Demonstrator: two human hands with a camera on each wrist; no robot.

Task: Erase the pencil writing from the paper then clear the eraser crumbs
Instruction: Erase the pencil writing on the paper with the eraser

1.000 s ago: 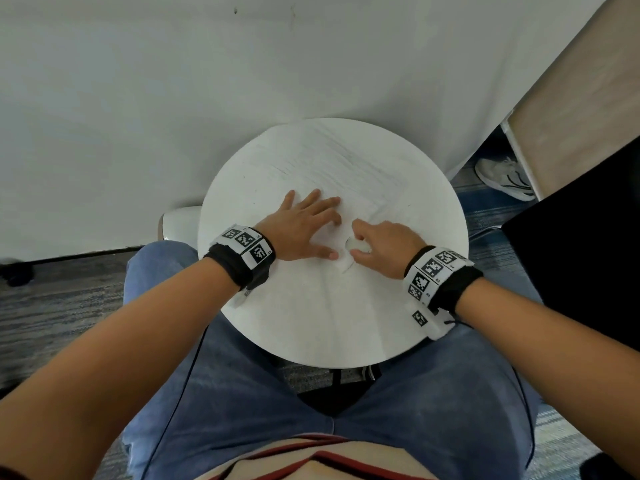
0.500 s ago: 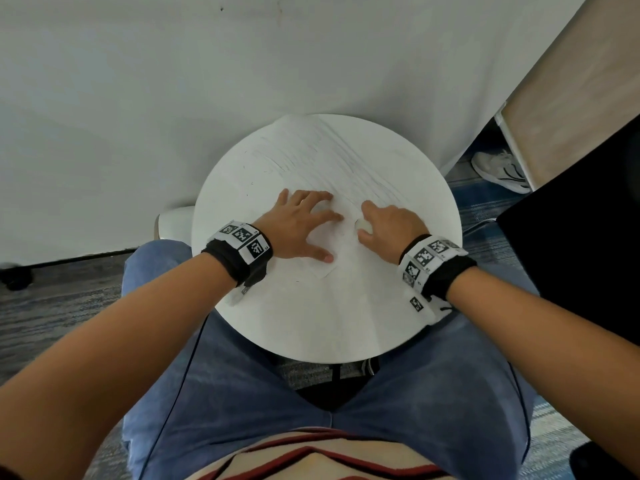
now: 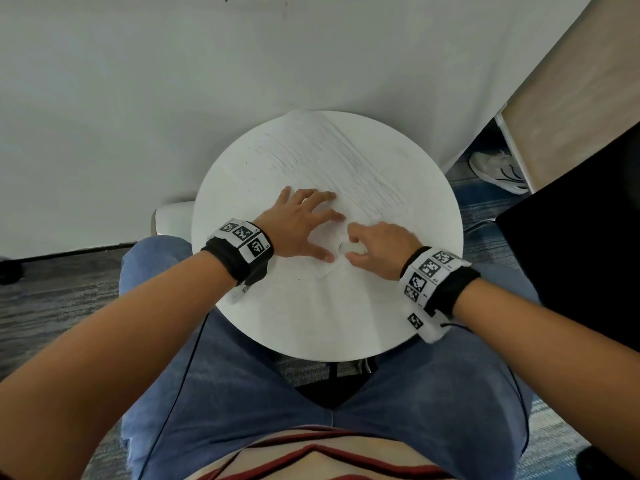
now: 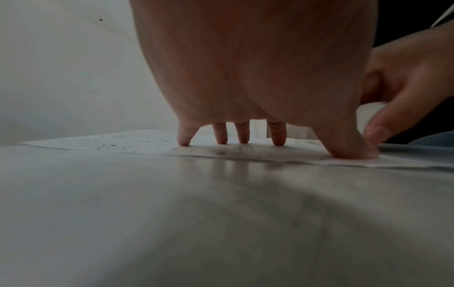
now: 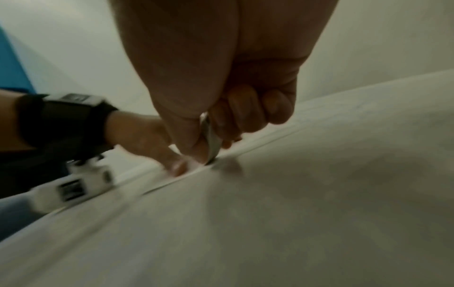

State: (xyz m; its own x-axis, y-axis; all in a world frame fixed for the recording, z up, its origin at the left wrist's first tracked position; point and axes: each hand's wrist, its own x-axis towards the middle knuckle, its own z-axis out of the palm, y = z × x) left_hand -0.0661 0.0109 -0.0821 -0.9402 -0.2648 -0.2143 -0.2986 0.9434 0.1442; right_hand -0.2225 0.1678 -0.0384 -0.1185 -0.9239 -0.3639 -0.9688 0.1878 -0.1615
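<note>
One paper (image 3: 332, 174), one eraser (image 3: 351, 249), two hands on it.

R hand (image 5: 221, 77) pinching eraser (image 5: 210, 143)

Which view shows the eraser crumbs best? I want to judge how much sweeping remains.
The left wrist view: dark eraser crumbs lie scattered on the paper around the left hand's fingers. The head view shows only a few faint specks. The right wrist view is blurred and shows none.
</note>
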